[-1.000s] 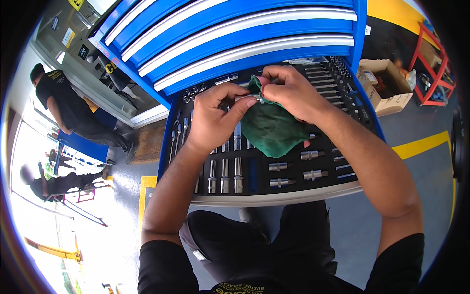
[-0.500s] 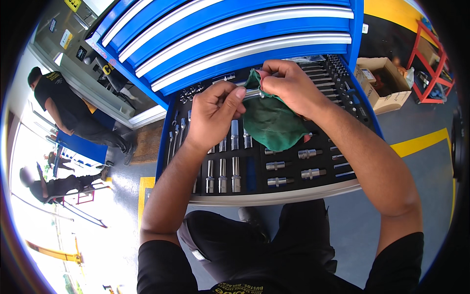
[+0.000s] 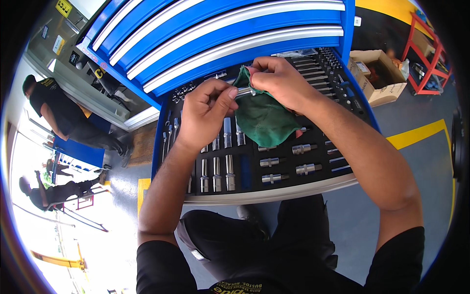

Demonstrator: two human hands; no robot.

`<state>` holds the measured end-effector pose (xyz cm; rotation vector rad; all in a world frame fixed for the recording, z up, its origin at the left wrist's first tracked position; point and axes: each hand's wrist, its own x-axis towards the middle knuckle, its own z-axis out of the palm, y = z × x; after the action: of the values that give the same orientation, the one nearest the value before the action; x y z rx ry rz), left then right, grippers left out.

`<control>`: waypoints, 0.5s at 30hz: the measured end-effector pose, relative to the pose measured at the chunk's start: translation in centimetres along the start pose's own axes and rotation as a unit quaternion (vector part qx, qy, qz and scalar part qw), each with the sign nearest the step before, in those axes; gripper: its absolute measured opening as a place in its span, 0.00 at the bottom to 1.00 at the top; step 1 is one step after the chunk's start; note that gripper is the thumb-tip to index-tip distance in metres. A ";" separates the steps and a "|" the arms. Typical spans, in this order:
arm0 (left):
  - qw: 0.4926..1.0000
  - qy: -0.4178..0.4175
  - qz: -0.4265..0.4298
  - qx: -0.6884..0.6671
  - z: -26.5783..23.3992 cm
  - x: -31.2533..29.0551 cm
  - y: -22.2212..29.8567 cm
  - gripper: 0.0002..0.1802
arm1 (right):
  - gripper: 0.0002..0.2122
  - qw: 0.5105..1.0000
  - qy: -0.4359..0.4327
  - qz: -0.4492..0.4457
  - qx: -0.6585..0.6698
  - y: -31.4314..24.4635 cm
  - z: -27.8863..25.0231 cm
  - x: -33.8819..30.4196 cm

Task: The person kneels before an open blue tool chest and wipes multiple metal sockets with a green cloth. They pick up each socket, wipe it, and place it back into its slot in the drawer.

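Above the open drawer, my left hand (image 3: 208,108) pinches a slim chrome socket (image 3: 243,91) between thumb and fingers. My right hand (image 3: 279,81) is closed on a green cloth (image 3: 267,117), bunched at the socket's far end. The lower part of the cloth hangs over the tools. Below my hands, long chrome sockets (image 3: 217,174) lie in the black foam, and a blue recess (image 3: 246,172) shows beside them. Shorter bit sockets (image 3: 275,178) are to the right. Whether the cloth also covers the socket's tip is hidden by my fingers.
The blue tool cabinet (image 3: 235,34) rises behind the drawer (image 3: 274,192). At right are a cardboard box (image 3: 387,93) and a red rack (image 3: 426,73). Two people, one standing by a blue table (image 3: 81,147), are off to the left.
The view has shifted slightly, so the cabinet and drawer appear a little further left and up. Both hands keep hold of the socket and cloth, with little movement between them.
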<state>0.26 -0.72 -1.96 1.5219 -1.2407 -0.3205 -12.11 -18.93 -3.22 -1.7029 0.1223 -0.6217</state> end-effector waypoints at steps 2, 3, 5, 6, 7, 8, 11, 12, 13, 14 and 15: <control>0.996 0.008 0.074 0.041 0.3 0.1 -0.1 0.07 | 0.14 1.000 0.003 -0.002 -0.008 0.2 -0.3 0.0; 0.989 0.001 0.121 0.086 0.1 0.3 -0.3 0.08 | 0.14 1.000 0.006 -0.005 -0.005 0.2 -0.4 0.1; 0.978 -0.010 0.165 0.128 -0.2 0.4 -0.6 0.08 | 0.14 1.000 0.009 -0.004 0.005 0.4 -0.3 0.2; 0.979 -0.015 0.163 0.122 -0.3 0.4 -0.6 0.09 | 0.14 1.000 0.011 0.002 0.009 0.5 -0.3 0.2; 0.980 -0.022 0.162 0.115 -0.2 0.5 -0.4 0.09 | 0.14 1.000 0.015 0.009 0.012 0.6 -0.3 0.2; 0.991 -0.018 0.107 0.082 0.0 0.4 -0.1 0.09 | 0.14 1.000 0.018 0.011 0.015 0.7 -0.3 0.2; 0.998 -0.021 -0.039 0.032 0.1 0.1 1.3 0.10 | 0.12 1.000 0.013 0.022 0.001 0.4 -0.2 0.1; 0.996 -0.031 -0.075 0.048 0.0 0.2 1.6 0.10 | 0.09 0.999 0.001 0.029 -0.019 0.0 -0.3 -0.2; 0.991 -0.043 -0.109 0.065 -0.1 0.2 1.8 0.10 | 0.07 0.999 -0.009 0.036 -0.038 -0.4 -0.3 -0.4; 0.997 -0.032 -0.042 0.048 0.0 0.0 0.7 0.10 | 0.07 0.999 -0.006 0.042 -0.023 -0.2 -0.3 -0.2; 0.995 -0.026 0.038 0.088 -0.1 0.1 0.0 0.10 | 0.07 0.999 -0.003 0.048 -0.009 0.1 -0.3 0.0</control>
<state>0.41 -0.73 -1.87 1.6188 -1.3940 -0.2070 -12.20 -19.26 -3.26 -1.7050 0.2044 -0.5445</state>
